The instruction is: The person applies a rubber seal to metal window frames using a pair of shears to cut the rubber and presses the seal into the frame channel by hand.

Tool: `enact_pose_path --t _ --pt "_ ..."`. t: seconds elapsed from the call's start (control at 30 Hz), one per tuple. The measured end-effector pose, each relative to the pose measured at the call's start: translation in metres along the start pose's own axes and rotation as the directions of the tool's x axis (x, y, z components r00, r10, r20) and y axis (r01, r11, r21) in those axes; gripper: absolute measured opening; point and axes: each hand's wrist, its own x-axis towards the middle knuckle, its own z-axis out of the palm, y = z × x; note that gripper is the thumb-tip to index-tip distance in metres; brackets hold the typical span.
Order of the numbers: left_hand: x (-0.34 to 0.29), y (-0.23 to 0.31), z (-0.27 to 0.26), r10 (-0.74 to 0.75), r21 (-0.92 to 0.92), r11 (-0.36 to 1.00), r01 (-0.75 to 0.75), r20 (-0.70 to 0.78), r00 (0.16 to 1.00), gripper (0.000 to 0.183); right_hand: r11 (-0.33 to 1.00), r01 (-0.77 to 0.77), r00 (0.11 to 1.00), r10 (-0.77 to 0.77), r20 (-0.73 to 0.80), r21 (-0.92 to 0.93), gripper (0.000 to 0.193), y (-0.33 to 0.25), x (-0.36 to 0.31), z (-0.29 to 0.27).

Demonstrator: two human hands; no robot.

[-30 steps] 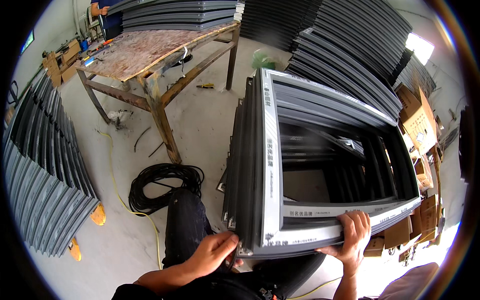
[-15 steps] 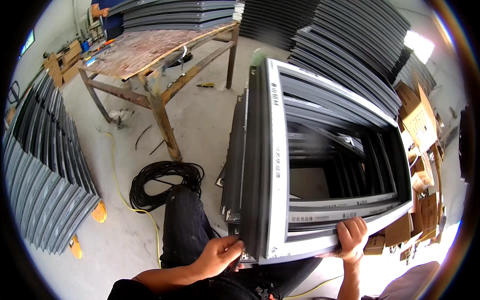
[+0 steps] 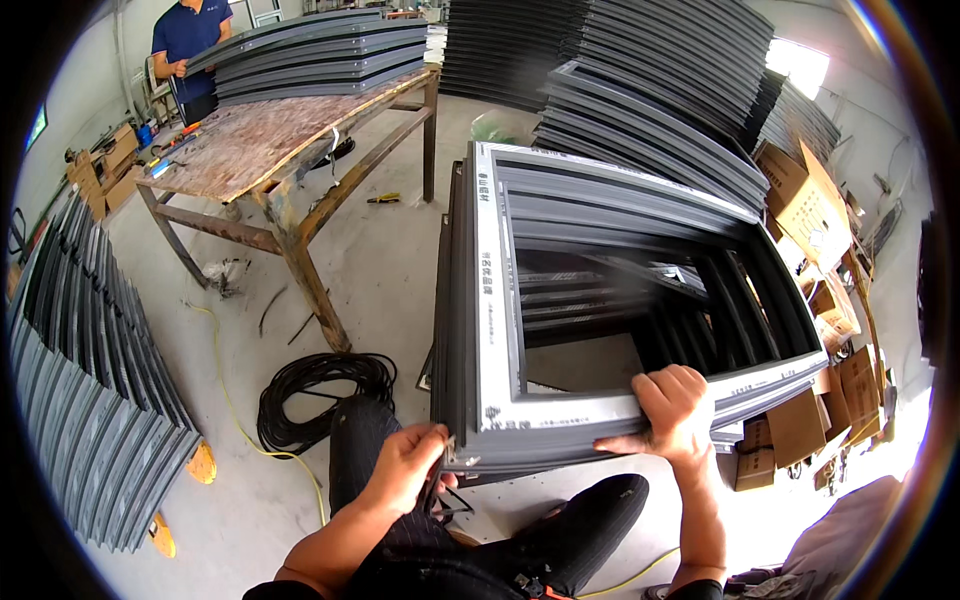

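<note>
A rectangular grey window frame (image 3: 497, 330) with white film along its face lies on top of a stack of similar dark frames in front of me. My right hand (image 3: 672, 412) is closed round its near rail, thumb beneath and fingers over the inner edge. At the near left corner, my left hand (image 3: 408, 468) pinches a thin black strip (image 3: 434, 497), whose loose end hangs below the fingers. How the strip meets the corner is hidden. Through the frame's opening, more frames show beneath.
A worn wooden table (image 3: 235, 155) carries stacked profiles (image 3: 320, 65); a person in blue (image 3: 190, 40) handles one. Black cable (image 3: 320, 400) lies coiled by my knee, a yellow cord (image 3: 225, 385) beside it. Frames are stacked left (image 3: 110, 400) and behind (image 3: 660, 80); cardboard boxes (image 3: 805, 215) stand right.
The top frame's near edge has moved away from me and down, now lining up with the stack. Both hands went with it. My view has tilted up, bringing more of the other person in.
</note>
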Motion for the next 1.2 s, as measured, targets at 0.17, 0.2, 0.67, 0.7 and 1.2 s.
enact_pose_path --t 0.17,0.2,0.67,0.7,1.2 --pt "0.015 0.024 -0.005 -0.012 0.035 0.999 0.014 -0.056 0.998 0.031 1.000 -0.003 1.000 0.003 0.026 -0.001 0.071 -0.001 0.019 0.012" --pt "0.019 0.026 -0.009 -0.002 0.052 0.999 0.004 -0.036 0.999 0.031 1.000 -0.009 0.999 0.009 0.038 0.000 0.071 0.000 0.022 0.012" --pt "0.035 0.034 -0.027 0.052 0.016 0.999 -0.052 -0.010 0.999 0.032 0.984 -0.160 0.985 0.164 -0.047 0.081 0.060 -0.008 0.015 0.020" --pt "0.035 0.032 -0.029 0.058 0.018 0.998 -0.058 -0.024 0.998 0.032 0.977 -0.192 0.974 0.202 -0.102 0.095 0.055 -0.011 0.008 0.019" --pt "0.040 0.029 -0.024 0.146 0.033 0.989 -0.144 -0.088 0.985 0.034 -0.500 -0.332 -0.241 0.865 0.441 0.800 0.028 -0.097 -0.124 0.076"
